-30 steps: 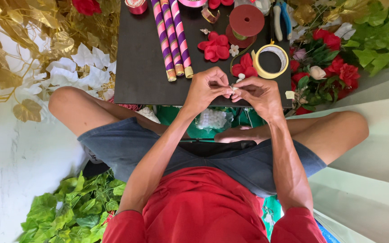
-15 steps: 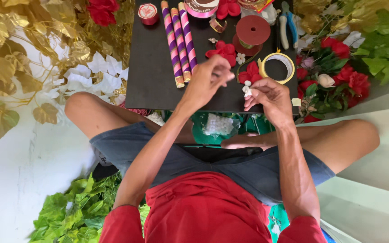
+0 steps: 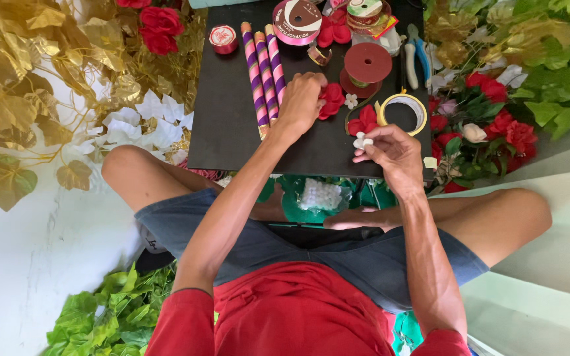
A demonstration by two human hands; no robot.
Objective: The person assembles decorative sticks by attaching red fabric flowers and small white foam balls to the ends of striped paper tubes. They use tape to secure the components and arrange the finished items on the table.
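I sit cross-legged at a low black table [image 3: 232, 125]. My left hand [image 3: 301, 99] reaches forward and its fingers touch a red fabric flower [image 3: 332, 100] lying on the table, next to three pink-and-purple striped sticks [image 3: 263, 72]. My right hand [image 3: 394, 153] hovers above the table's near right edge and pinches a small white flower piece [image 3: 363, 140] between thumb and fingertips. Another red flower [image 3: 366, 120] and a tiny white blossom [image 3: 351, 101] lie between the hands.
On the table stand a dark red ribbon spool [image 3: 367, 64], a yellow tape roll [image 3: 402, 109], a pink ribbon spool [image 3: 297, 21], a small red spool [image 3: 222, 38] and blue-handled pliers [image 3: 422, 58]. Gold leaves [image 3: 28, 79] lie left, red flowers [image 3: 496, 128] right, green leaves [image 3: 120, 313] near my left side.
The hands have come apart. My left hand moved forward onto the red flower on the table; my right hand stayed near the table edge with the small white piece.
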